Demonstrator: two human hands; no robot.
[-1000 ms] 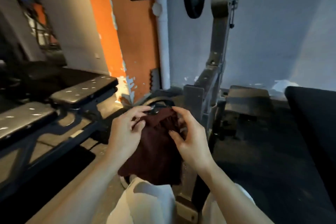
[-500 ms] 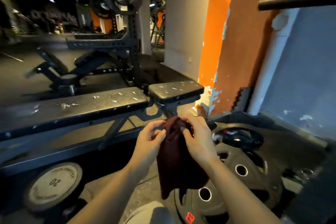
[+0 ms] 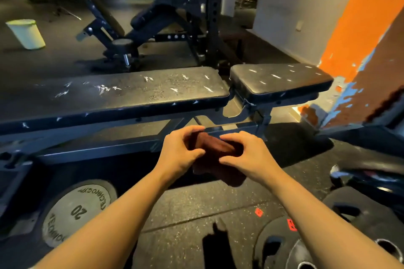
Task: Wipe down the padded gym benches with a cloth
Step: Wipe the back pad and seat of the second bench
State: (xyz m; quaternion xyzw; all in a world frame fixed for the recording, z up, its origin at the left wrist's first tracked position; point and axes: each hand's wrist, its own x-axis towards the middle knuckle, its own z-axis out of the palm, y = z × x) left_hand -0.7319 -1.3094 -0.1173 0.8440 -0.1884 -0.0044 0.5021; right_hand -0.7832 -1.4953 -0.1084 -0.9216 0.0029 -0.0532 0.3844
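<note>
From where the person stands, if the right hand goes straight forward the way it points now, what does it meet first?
Probably the bench frame, the dark metal bar just beyond the right hand, which grips the cloth together with the left hand. The padded seat lies higher and further on. Depth is unclear.

We see the left hand (image 3: 178, 153) and right hand (image 3: 247, 155) gripping a dark red cloth (image 3: 215, 159) between them, in front of a scuffed black bench (image 3: 122, 91). A 20 plate (image 3: 76, 212) lies on the floor beneath; the plates (image 3: 349, 220) at right are perhaps stacked.
</note>
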